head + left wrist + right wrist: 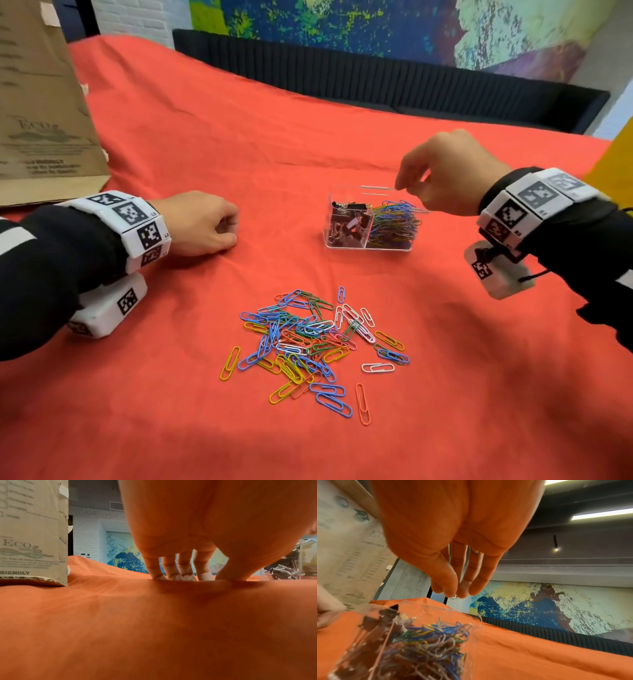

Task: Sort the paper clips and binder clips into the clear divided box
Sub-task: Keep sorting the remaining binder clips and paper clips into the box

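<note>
From the head view, the clear box (371,222) stands on the red surface (205,137), with black binder clips (347,222) in its left part and coloured paper clips (397,222) in its right; a loose pile (308,342) lies nearer, and the left hand (202,226) rests curled and empty. In the left wrist view its fingertips (171,574) touch the cloth. In the right wrist view the right hand (453,561) hangs above the box (436,609), fingers relaxed, holding nothing.

Bright, even indoor light; wrist views blurred close up, edges warped.
</note>
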Demonstrator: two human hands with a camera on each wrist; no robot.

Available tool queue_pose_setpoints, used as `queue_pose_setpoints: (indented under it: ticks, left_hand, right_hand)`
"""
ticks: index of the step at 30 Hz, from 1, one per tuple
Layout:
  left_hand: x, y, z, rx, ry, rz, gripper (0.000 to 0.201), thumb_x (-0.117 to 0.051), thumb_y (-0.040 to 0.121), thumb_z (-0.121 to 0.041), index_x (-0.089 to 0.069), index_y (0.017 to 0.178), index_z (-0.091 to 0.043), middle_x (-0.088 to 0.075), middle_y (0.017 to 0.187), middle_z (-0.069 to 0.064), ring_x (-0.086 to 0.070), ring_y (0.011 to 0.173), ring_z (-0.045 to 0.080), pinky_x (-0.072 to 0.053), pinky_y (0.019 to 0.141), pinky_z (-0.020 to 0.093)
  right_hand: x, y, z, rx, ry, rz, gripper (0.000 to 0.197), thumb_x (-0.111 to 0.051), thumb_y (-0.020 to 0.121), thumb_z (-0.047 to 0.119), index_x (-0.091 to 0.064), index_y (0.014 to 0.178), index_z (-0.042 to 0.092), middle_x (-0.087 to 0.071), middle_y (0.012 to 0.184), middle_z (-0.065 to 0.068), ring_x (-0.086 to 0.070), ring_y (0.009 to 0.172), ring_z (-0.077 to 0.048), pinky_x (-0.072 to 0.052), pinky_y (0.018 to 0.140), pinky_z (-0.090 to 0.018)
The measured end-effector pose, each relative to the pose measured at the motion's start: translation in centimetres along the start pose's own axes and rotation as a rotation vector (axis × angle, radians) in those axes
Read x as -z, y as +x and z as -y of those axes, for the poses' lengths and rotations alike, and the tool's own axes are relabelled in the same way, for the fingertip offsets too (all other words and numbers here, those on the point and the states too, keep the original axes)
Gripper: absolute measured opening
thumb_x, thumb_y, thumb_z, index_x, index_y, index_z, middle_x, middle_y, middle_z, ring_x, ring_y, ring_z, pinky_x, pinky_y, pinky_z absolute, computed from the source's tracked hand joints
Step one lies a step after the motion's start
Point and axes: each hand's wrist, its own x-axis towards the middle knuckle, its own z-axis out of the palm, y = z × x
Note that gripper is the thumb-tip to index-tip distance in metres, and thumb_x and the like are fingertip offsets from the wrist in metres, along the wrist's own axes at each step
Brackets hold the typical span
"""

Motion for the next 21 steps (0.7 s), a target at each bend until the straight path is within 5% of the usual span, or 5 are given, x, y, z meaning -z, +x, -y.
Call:
queue_pose_setpoints:
  ticks: [7,10,13,16,21]
  left_hand:
    - [0.1,-0.1,0.0,0.002,0.003,0.01,0.011,-0.059,0.084,-0.032,-0.06,0.083,-0.021,-0.066,0.08,-0.005,-0.061,0.077,0.02,-0.048,0.074,0.029]
    - [0.1,-0.1,-0.1,-0.001,0.01,0.003,0.012,-0.059,0.085,-0.031,-0.061,0.085,-0.019,-0.065,0.08,-0.004,-0.061,0.078,0.021,-0.047,0.074,0.029]
    - [0.0,-0.1,0.0,-0.005,0.007,0.002,0.011,-0.059,0.085,-0.03,-0.06,0.084,-0.019,-0.065,0.079,-0.005,-0.061,0.076,0.021,-0.047,0.073,0.029]
    - [0.0,0.0,0.1,-0.009,0.01,0.003,0.011,-0.059,0.084,-0.031,-0.059,0.082,-0.02,-0.064,0.078,-0.006,-0.06,0.075,0.02,-0.047,0.073,0.029]
    - [-0.1,0.0,0.1,-0.006,0.016,-0.002,0.012,-0.059,0.084,-0.032,-0.06,0.081,-0.02,-0.064,0.078,-0.006,-0.059,0.075,0.02,-0.045,0.072,0.028]
  right_hand:
    - [-1.5,-0.9,-0.3,-0.011,-0.028,0.243,0.053,-0.047,0.076,-0.004,-0.077,0.102,0.03,-0.077,0.093,0.003,-0.069,0.091,-0.018,-0.051,0.083,-0.028]
    - [-0.3,-1.0,-0.5,-0.087,0.148,0.2,0.06,-0.038,0.073,-0.012,-0.077,0.098,0.026,-0.076,0.088,0.005,-0.071,0.089,-0.009,-0.054,0.082,-0.029]
    - [-0.3,-1.1,-0.3,-0.065,0.074,0.183,0.054,-0.043,0.074,-0.009,-0.078,0.098,0.023,-0.072,0.082,0.007,-0.07,0.09,-0.017,-0.053,0.085,-0.03]
    - [-1.4,-1.1,-0.2,0.004,-0.067,0.261,0.049,-0.047,0.075,-0.002,-0.078,0.101,0.026,-0.075,0.098,-0.001,-0.066,0.097,-0.027,-0.052,0.087,-0.033]
    - [-1.3,-0.7,0.2,0.035,-0.012,0.123,0.051,-0.044,0.076,-0.004,-0.079,0.096,0.027,-0.074,0.098,-0.004,-0.064,0.091,-0.025,-0.049,0.083,-0.03]
